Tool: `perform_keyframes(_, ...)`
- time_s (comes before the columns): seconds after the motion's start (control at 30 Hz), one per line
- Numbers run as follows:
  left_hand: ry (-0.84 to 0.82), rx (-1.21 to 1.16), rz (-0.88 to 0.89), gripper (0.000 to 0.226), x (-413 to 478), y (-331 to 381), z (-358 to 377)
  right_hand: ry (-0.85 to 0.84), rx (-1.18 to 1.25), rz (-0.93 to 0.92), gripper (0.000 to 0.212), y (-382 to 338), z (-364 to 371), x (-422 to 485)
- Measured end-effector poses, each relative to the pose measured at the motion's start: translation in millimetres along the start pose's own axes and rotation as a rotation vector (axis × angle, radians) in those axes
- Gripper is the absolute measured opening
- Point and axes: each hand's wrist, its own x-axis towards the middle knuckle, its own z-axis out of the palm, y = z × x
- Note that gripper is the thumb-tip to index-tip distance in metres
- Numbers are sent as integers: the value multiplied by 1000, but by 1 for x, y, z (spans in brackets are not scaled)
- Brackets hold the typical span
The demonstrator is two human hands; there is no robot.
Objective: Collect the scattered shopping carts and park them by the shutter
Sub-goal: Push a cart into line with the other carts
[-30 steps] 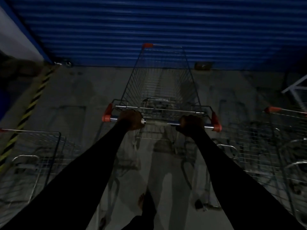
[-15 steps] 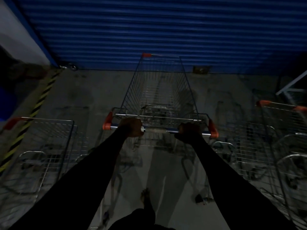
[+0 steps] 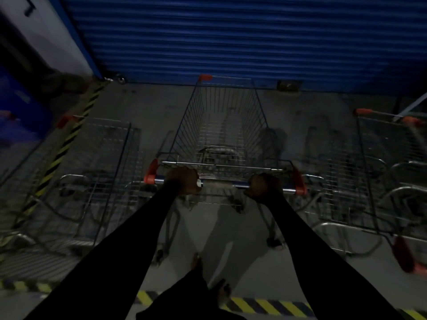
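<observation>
A dim concrete floor (image 3: 143, 107) runs up to a blue ribbed shutter (image 3: 231, 38), with yellow-and-black hazard tape (image 3: 67, 144) down the left edge and another strip across the near foreground. The step in hand looks like the parking of 1 cart: the middle cart (image 3: 221, 132) stands nose toward the shutter, its front rim near the shutter's foot but apparently not touching it. The left hand (image 3: 183, 182) and the right hand (image 3: 263, 184) are each wrapped tight around the handle bar (image 3: 221, 183), between its 2 orange end caps. By my judgement the next move calls for a short straight push to close the remaining gap, kept square so the basket clears its neighbours, then letting go. Counted: 1 cart in hand, at least 1 left cart (image 3: 92, 162) parked just beside it, and a right cart group (image 3: 381, 167) of what seems 2 nested carts, though blur and darkness make that count uncertain. 2 bare feet show near the lower tape.
</observation>
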Motion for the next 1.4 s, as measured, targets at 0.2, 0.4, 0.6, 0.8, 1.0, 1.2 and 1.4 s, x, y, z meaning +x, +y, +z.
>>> perform_keyframes(0.2,-27,-11,-36,42,-77,16,21,-48,86,34,37,-25,12,-73)
perform_keyframes(0.4,-22,-49,-7,37,-156,20,39,-116,196,84,50,-54,32,-145)
perform_keyframes(0.6,52,-23,27,43,-237,31,64,30,8,86,47,-84,47,-238)
perform_keyframes(0.8,70,-20,26,36,-300,44,88,63,26,48,40,-101,66,-304)
perform_keyframes(1.0,112,3,65,41,-340,52,104,29,-93,33,46,-108,81,-343)
perform_keyframes(1.2,111,-27,27,40,-362,61,117,64,-68,-23,41,-108,89,-371)
perform_keyframes(1.4,91,-80,-6,39,-371,65,122,61,-47,-12,40,-105,93,-382)
